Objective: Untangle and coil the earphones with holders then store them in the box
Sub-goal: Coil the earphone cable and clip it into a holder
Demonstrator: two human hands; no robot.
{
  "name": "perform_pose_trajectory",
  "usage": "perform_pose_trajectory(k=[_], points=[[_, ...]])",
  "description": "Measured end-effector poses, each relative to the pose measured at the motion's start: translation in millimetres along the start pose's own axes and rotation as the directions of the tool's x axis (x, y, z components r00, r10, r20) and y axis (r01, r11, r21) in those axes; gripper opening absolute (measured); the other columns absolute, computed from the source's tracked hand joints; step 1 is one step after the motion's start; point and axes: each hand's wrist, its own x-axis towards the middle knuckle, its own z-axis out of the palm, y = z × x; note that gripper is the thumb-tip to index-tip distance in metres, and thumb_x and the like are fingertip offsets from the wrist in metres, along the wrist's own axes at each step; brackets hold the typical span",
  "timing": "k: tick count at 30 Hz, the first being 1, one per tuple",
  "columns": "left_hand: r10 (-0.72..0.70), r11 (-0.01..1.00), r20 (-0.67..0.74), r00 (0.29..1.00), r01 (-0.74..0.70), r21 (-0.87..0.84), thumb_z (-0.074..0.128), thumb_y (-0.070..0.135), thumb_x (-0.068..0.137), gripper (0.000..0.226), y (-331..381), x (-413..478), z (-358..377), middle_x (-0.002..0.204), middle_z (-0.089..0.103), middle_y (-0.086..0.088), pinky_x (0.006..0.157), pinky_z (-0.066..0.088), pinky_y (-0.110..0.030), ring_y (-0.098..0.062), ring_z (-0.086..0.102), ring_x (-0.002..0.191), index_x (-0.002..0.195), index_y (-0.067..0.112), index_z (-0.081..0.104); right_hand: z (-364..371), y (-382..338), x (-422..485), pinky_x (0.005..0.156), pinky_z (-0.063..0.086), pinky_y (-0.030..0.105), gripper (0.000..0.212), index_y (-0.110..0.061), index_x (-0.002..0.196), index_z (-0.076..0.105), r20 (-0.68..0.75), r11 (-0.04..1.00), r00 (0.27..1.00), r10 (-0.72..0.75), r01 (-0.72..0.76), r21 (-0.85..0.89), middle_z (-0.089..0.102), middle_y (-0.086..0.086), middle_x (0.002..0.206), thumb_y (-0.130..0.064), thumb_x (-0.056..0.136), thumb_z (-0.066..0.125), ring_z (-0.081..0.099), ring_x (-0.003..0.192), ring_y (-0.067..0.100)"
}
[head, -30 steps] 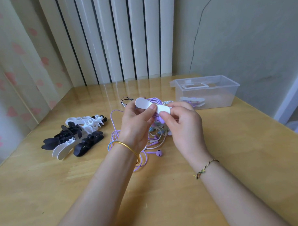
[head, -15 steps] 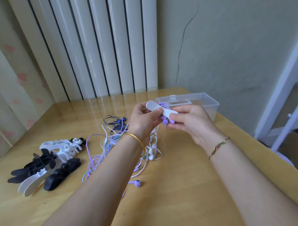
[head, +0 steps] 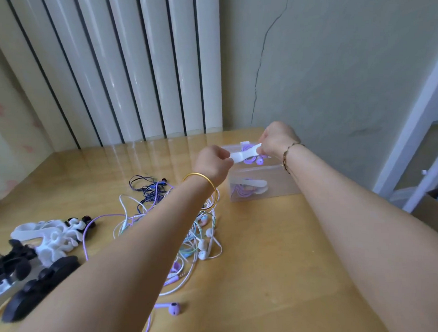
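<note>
Both hands hold one white holder [head: 243, 154] wound with a purple earphone [head: 253, 160] just above the open top of the clear plastic box [head: 279, 185]. My left hand [head: 213, 163] pinches the holder's left end and my right hand [head: 276, 140] pinches its right end. Inside the box lies another white holder with purple earphones [head: 249, 188]. A tangle of purple, white, blue and teal earphones [head: 186, 229] lies on the wooden table under my left forearm.
A pile of spare white holders [head: 54, 237] and black holders [head: 25, 280] lies at the table's left front. A loose purple earbud [head: 173, 308] lies near the front. White vertical blinds and a cracked wall stand behind the table [head: 271, 279].
Both hands have carried the wound holder away from me and to the right, from over the tangle to above the box. The camera has tilted up.
</note>
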Motion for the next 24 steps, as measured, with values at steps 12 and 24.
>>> perform_pose_trajectory(k=[12, 24], points=[[0.014, 0.999, -0.069, 0.998, -0.016, -0.038, 0.057, -0.008, 0.081, 0.03, -12, 8, 7, 0.092, 0.054, -0.002, 0.092, 0.05, -0.039, -0.02, 0.053, 0.086, 0.109, 0.004, 0.057, 25, -15, 7, 0.093, 0.044, 0.033, 0.038, -0.011, 0.132, 0.049, 0.343, 0.92, 0.939, -0.017, 0.149, -0.364, 0.049, 0.011, 0.135, -0.011, 0.095, 0.048, 0.052, 0.117, 0.029], [-0.002, 0.962, -0.142, 0.99, -0.037, -0.272, 0.05, -0.015, 0.084, 0.026, -11, -50, -53, 0.079, 0.052, -0.002, 0.062, 0.052, -0.023, -0.013, 0.053, 0.068, 0.098, 0.007, 0.053, 8, -36, -84, 0.07, 0.041, 0.03, 0.022, -0.018, 0.095, 0.059, -0.123, 0.964, 0.957, -0.262, 0.253, -0.08, 0.064, 0.006, 0.105, -0.003, 0.086, 0.045, 0.058, 0.097, 0.03]])
